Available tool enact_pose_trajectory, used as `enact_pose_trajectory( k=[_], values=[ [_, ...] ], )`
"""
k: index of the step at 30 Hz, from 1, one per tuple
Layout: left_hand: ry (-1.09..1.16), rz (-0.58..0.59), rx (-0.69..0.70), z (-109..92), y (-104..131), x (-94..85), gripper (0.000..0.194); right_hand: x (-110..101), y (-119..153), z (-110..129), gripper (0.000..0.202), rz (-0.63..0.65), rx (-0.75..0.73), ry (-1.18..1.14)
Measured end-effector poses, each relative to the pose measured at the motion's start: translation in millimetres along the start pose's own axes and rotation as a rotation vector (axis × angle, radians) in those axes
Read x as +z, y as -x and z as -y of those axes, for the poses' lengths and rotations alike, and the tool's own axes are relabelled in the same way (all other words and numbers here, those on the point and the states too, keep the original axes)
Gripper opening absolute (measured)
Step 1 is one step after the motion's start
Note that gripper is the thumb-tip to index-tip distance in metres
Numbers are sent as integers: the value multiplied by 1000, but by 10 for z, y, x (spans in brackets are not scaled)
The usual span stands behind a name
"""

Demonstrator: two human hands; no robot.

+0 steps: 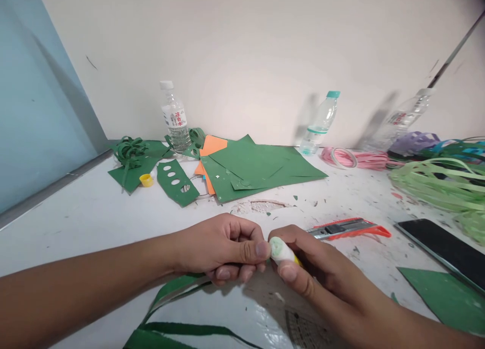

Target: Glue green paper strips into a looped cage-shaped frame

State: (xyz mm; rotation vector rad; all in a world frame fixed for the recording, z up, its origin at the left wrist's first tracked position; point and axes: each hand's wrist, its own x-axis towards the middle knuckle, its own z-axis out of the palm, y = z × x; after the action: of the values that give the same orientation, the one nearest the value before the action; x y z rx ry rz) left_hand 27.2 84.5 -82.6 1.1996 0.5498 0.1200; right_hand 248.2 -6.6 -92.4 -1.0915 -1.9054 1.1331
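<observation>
In the head view, my right hand is closed around a glue stick, uncapped, with a pale green-white tip pointing left and a bit of yellow barrel showing. My left hand is pinched, thumb against fingers, right beside the glue tip. Green paper strips run up from the lower edge to beneath this hand, and a sliver of green shows at its fingertips. Most of what it pinches is hidden. Behind my right hand lies a red utility knife.
A yellow cap, a punched green piece and green sheets lie farther back. Bottles stand along the wall. To the right are a phone, pale green strips and a pink bundle with a tape roll.
</observation>
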Motion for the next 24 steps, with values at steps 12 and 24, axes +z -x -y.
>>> enact_pose_trajectory(
  k=[12, 24],
  values=[
    [-19, 13, -17, -9, 8, 2, 48, -32, -20, 31, 17, 32, -59, 61],
    [5, 34, -12, 17, -8, -23, 39, -16, -31, 45, 19, 60, -11, -4]
  ],
)
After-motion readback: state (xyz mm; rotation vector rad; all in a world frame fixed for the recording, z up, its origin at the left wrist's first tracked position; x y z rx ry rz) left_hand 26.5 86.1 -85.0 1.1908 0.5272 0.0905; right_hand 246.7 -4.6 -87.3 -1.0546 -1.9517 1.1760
